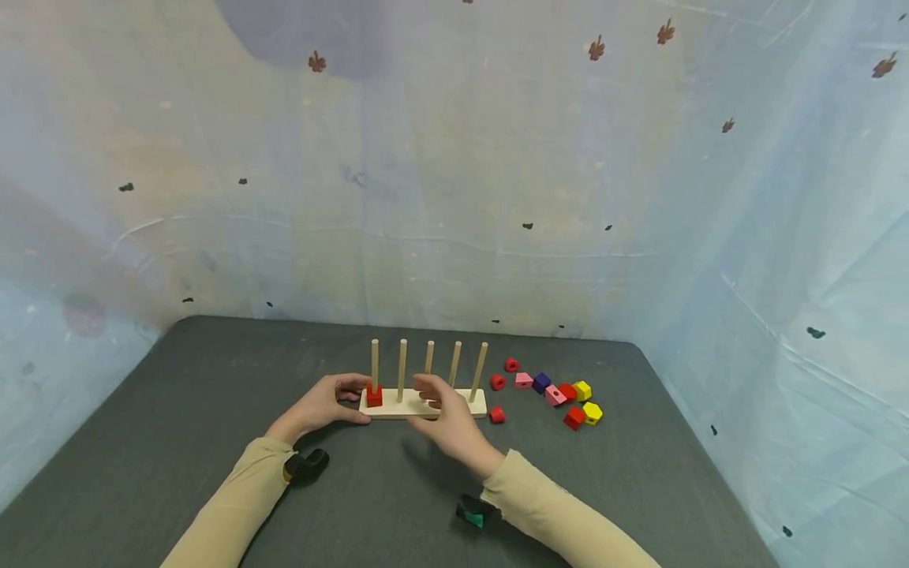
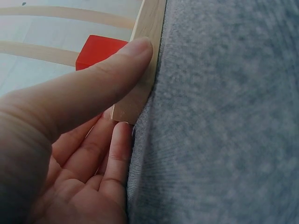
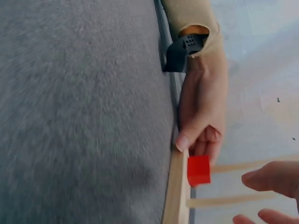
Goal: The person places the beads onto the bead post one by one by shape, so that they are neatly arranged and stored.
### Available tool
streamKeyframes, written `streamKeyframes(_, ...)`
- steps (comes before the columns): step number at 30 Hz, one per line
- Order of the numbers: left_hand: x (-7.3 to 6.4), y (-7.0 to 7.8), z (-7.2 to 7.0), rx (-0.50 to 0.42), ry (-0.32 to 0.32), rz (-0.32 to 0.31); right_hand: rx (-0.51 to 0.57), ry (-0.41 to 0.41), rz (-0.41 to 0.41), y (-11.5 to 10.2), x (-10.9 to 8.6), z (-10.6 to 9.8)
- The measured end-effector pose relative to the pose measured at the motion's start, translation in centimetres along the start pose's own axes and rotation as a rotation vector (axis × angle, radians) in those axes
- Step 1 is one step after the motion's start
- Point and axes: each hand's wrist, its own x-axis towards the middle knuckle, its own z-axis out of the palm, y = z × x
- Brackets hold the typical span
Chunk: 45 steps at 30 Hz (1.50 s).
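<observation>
The peg board (image 1: 398, 410) lies on the dark grey surface (image 1: 355, 505): a long bar of pale wood, its grain faintly visible, with five slim round pegs (image 1: 402, 371) of like wood standing in a row. At its left end, a bright red flat-sided block (image 1: 374, 397) sits at the foot of the outermost peg, which rises through it.

The left hand (image 1: 323, 404) grips that end of the peg board, thumb (image 2: 112, 72) against the near long side and fingers (image 2: 119, 154) round at the end and beyond. The right hand (image 1: 450, 422) is over the peg board's right half, its fingers gently bent and spread well away from the thumb, with nothing between them.

Just right of the peg board are three small red pieces (image 1: 498, 382); farther right, two pink pieces (image 1: 555, 395), a dark purple piece (image 1: 542, 383), two more red ones (image 1: 574, 417) and two yellow ones (image 1: 592, 413) lie close together.
</observation>
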Motion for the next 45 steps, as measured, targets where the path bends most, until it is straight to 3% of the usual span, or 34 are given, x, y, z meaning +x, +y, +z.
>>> streamKeyframes(6, -0.2, -0.3, 0.0, -0.004, 0.006, -0.02, 0.054, 0.007, -0.04, 0.3, -1.0, -1.8)
streamKeyframes(11, -0.2, -0.3, 0.0, -0.006, -0.003, -0.017, 0.038, 0.028, -0.045, 0.9, -1.8, -3.6)
streamKeyframes(23, -0.1, 0.1, -0.2, 0.007, -0.01, -0.007, -0.027, 0.18, 0.034, 2.5, -3.9, -10.2)
streamKeyframes(32, 0.0, 0.1, 0.0, -0.008, -0.01, -0.007, -0.071, 0.262, -0.016, 0.7, -5.6, -15.2)
streamKeyframes(35, -0.1, 0.0, 0.0, -0.006, -0.011, -0.007, -0.091, 0.279, -0.024, 1.9, -6.1, -16.6)
streamKeyframes(42, -0.1, 0.1, 0.0, -0.003, -0.003, -0.018, -0.189, 0.28, 0.018, 6.9, -7.1, -18.8)
streamKeyframes(45, -0.1, 0.1, 0.0, -0.002, -0.004, -0.022, -0.205, 0.256, 0.031, 7.6, -7.6, -19.3)
